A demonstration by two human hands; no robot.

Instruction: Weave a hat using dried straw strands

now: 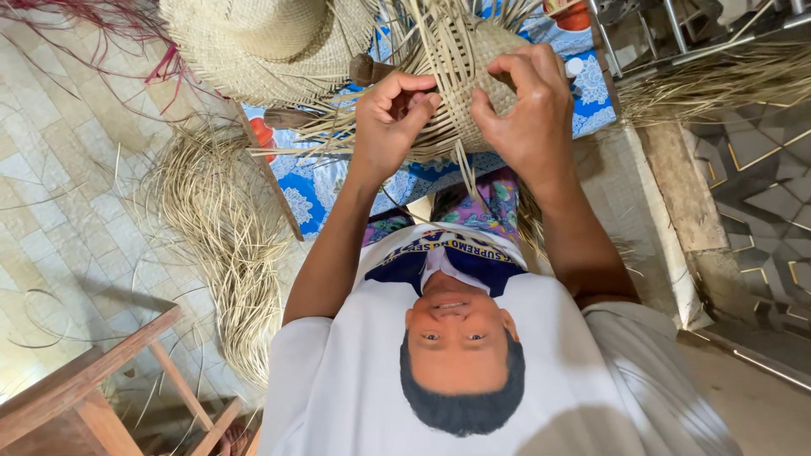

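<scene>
A partly woven piece of pale straw (460,63), dome-shaped with loose strips fanning out, rests on my lap. My left hand (384,127) pinches strips at its near left edge with thumb and fingers. At the right edge, my right hand (528,105) grips the weave, thumb pressed on the woven surface. The two hands are a few centimetres apart, and one loose strip (467,173) hangs down between them. Below them are my forearms and my white shirt (338,380) with a printed picture.
A finished straw hat (262,42) lies at the top left on a blue patterned cloth (325,190). Loose straw (228,228) is heaped on the tiled floor at left. A wooden stool (93,397) stands bottom left. More straw (718,80) and a metal frame (676,34) are top right.
</scene>
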